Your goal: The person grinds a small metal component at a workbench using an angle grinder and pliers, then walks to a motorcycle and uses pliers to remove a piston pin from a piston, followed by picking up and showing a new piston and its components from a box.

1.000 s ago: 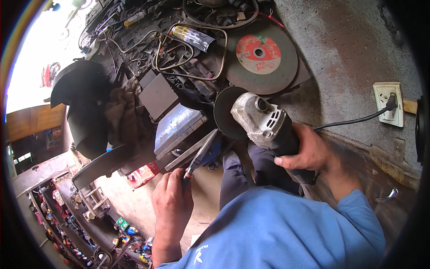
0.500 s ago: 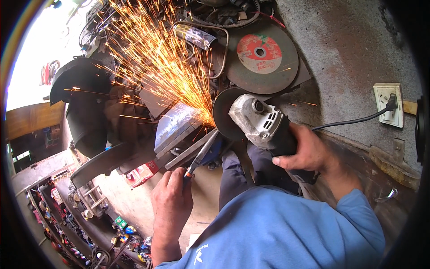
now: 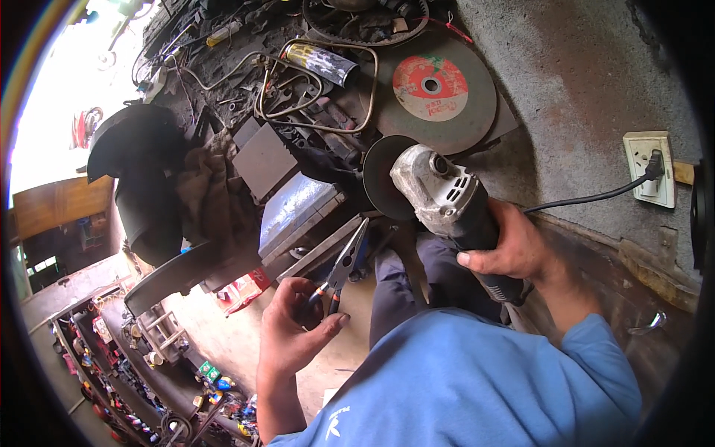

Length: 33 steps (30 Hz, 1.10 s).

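Observation:
In my left hand is a pair of long-nose pliers, gripped by its handles with the fingers curled and the thumb out along one side. The handles stand slightly apart and the tips point up and away; I cannot tell whether they pinch anything. My right hand wraps round the dark body of an angle grinder with a worn silver head. Its dark thin disc is just right of the plier tips, apart from them. A vise-like metal block with a shiny blue top lies left of the pliers.
Behind the grinder lies a large cutting wheel with a red label. A spray can, bent tubing and tools clutter the bench. The grinder's cord runs to a wall socket. Shelves of small parts stand lower left.
The spray of sparks has stopped. The grinder has shifted slightly right, its disc now apart from the pliers. My left hand has loosened, and the plier handles have spread.

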{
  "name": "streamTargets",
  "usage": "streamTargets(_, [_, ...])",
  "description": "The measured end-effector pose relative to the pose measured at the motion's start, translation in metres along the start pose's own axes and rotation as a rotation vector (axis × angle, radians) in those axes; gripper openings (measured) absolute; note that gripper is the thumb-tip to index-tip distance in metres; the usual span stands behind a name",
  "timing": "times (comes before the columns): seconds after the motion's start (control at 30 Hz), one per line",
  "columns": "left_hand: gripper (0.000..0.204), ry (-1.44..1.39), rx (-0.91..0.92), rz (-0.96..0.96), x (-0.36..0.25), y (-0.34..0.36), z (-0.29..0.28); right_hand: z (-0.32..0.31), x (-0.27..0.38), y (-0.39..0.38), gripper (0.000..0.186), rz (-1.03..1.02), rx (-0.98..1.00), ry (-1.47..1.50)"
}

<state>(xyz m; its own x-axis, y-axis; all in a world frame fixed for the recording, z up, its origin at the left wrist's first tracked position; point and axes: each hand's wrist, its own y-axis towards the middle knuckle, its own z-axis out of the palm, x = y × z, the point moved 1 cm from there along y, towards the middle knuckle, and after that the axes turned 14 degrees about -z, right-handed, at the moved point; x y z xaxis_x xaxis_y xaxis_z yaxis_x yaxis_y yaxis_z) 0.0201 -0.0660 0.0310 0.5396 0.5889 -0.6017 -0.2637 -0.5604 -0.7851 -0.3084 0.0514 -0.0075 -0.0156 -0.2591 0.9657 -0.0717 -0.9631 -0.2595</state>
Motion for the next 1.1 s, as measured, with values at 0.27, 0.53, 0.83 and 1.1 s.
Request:
streamTargets(0.27, [0.046,0.084,-0.086,0.087,0.002,-0.006,0.005,0.001,0.004,0.0,0.069,0.016,0.018,0.021])
streamTargets(0.53, [0.041,0.052,-0.125,0.104,0.006,-0.004,0.006,0.002,0.007,-0.001,0.073,0.039,0.034,0.027])
streamTargets(0.83, [0.043,0.227,-0.266,0.256,0.01,-0.001,0.007,0.006,0.012,0.001,0.07,0.021,0.075,-0.035])
streamTargets(1.1, [0.039,0.386,-0.29,0.345,0.0,-0.001,0.004,0.006,0.013,0.003,0.067,0.004,0.108,-0.111])
